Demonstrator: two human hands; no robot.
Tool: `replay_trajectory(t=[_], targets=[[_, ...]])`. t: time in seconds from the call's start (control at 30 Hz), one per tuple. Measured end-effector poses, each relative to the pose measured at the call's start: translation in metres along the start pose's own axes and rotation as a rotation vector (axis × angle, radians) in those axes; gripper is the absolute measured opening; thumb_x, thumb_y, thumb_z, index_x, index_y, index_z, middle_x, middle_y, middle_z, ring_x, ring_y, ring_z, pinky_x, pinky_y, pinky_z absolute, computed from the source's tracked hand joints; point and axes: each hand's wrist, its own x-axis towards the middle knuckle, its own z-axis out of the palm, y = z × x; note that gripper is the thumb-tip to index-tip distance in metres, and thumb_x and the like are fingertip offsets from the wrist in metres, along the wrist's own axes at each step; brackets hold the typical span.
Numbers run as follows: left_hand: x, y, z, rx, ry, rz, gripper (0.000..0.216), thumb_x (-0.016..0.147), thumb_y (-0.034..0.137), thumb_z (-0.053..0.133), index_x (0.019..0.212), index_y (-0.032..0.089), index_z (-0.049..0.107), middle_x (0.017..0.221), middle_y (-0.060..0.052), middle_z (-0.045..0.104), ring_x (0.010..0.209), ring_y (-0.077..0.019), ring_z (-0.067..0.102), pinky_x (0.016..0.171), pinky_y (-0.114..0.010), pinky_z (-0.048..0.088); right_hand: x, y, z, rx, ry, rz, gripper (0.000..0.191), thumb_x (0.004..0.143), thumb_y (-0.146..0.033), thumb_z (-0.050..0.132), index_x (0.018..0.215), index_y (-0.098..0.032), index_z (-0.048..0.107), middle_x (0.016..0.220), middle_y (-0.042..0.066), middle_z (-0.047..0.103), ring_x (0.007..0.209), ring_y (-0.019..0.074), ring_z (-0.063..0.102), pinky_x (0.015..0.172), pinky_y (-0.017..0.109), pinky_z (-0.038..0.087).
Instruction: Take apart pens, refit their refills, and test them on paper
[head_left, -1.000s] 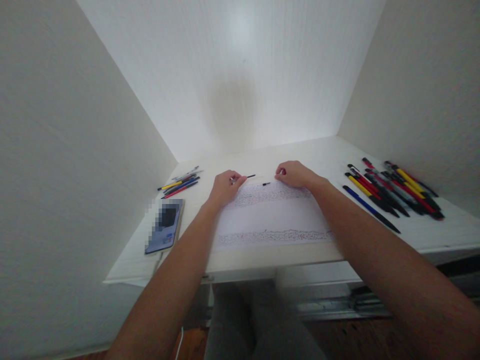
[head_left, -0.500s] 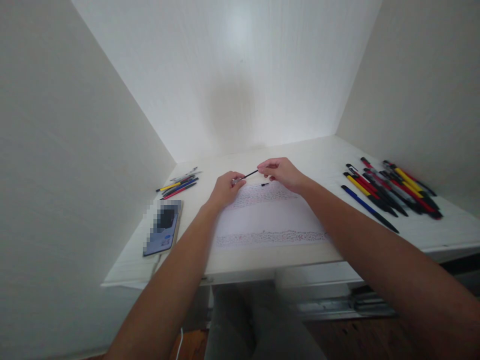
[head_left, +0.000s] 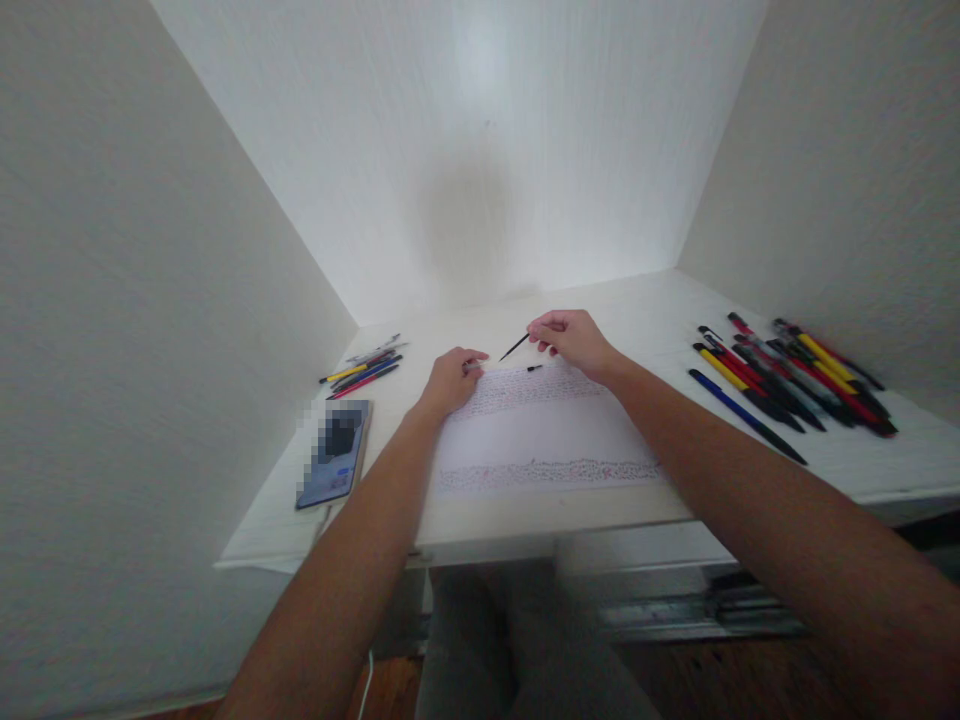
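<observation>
My right hand pinches a thin dark pen refill, its pointed end angled down and to the left over the desk. To the left, my left hand is closed around a clear pen barrel, most of it hidden by the fingers. A gap separates the refill's tip from this hand. Below them lies a sheet of paper with bands of small dark and reddish writing. A small black pen part rests near the sheet's top edge.
Several pens in red, yellow and black are heaped on the right, with a blue pen alongside. A smaller group of pens lies at the left. A phone sits near my left forearm. Walls enclose the white desk.
The refill, earlier stretching between both hands, has come out of the barrel in my left hand. My right hand has moved slightly up and right with it.
</observation>
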Motion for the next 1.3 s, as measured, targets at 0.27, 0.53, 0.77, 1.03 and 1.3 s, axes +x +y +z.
replay_trajectory(t=[0.27, 0.53, 0.77, 1.03, 1.3], targets=[[0.000, 0.005, -0.007, 0.002, 0.047, -0.016, 0.018, 0.086, 0.021, 0.066, 0.101, 0.019, 0.076, 0.100, -0.005, 0.071, 0.090, -0.0177, 0.065, 0.089, -0.031, 0.050, 0.001, 0.002, -0.001, -0.023, 0.026, 0.022, 0.018, 0.085, -0.032, 0.073, 0.084, -0.014, 0.072, 0.076, 0.007, 0.067, 0.064, 0.0142, 0.058, 0.053, 0.025, 0.042], [-0.001, 0.002, -0.011, 0.076, -0.040, 0.002, 0.022, 0.088, 0.021, 0.063, 0.105, 0.022, 0.077, 0.099, -0.006, 0.068, 0.087, -0.0175, 0.063, 0.086, -0.031, 0.051, 0.003, -0.001, -0.001, 0.021, 0.074, 0.021, 0.036, 0.099, -0.040, 0.061, 0.072, -0.017, 0.057, 0.061, 0.001, 0.054, 0.052, 0.0097, 0.046, 0.047, 0.022, 0.035], [0.001, 0.001, -0.014, 0.125, -0.078, -0.022, 0.026, 0.090, 0.027, 0.058, 0.106, 0.022, 0.077, 0.101, -0.007, 0.070, 0.091, -0.0206, 0.064, 0.092, -0.035, 0.051, 0.002, -0.006, 0.000, 0.110, 0.110, 0.095, 0.047, 0.103, -0.054, 0.050, 0.072, -0.019, 0.050, 0.065, 0.002, 0.057, 0.043, 0.0079, 0.042, 0.038, 0.021, 0.030], [0.002, -0.007, -0.009, 0.175, -0.089, -0.087, 0.026, 0.090, 0.032, 0.058, 0.105, 0.023, 0.077, 0.105, -0.008, 0.071, 0.097, -0.0234, 0.065, 0.094, -0.038, 0.049, 0.000, -0.018, -0.005, 0.313, 0.012, 0.231, 0.034, 0.102, -0.038, 0.057, 0.078, -0.015, 0.059, 0.058, -0.002, 0.046, 0.038, 0.0049, 0.028, 0.034, 0.020, 0.014], [-0.002, 0.021, -0.013, 0.001, 0.015, 0.038, 0.017, 0.083, 0.034, 0.068, 0.087, 0.019, 0.075, 0.082, -0.004, 0.068, 0.075, -0.0161, 0.060, 0.075, -0.031, 0.047, -0.004, -0.020, -0.005, 0.354, -0.119, 0.397, 0.060, 0.104, -0.057, 0.043, 0.069, -0.014, 0.064, 0.049, 0.000, 0.041, 0.038, 0.0089, 0.036, 0.035, 0.023, 0.028]])
